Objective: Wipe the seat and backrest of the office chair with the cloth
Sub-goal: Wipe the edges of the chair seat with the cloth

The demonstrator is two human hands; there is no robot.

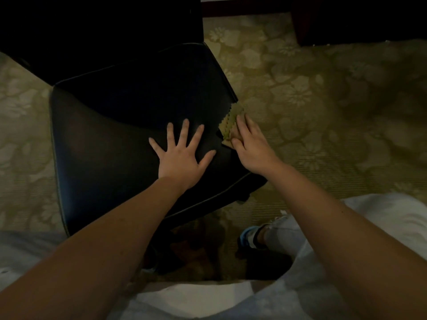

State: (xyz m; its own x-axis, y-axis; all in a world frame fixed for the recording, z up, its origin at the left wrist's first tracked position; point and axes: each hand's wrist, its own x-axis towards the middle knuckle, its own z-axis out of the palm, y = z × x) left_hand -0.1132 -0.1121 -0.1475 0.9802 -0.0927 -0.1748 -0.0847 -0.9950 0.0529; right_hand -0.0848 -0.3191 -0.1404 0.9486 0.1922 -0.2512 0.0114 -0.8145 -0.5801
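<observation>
A black leather office chair fills the left middle of the view, its seat (111,153) facing me and its dark backrest (97,31) rising at the top left. My left hand (182,155) lies flat on the seat with the fingers spread apart. My right hand (249,146) presses a small olive cloth (232,125) with a zigzag edge against the seat's right edge. Part of the cloth is hidden under the fingers.
A green carpet (323,112) with a flower pattern surrounds the chair. Dark furniture (360,17) stands at the top right. Below the seat's front edge I see the chair's dark base (265,262) and my foot in a blue shoe (248,239).
</observation>
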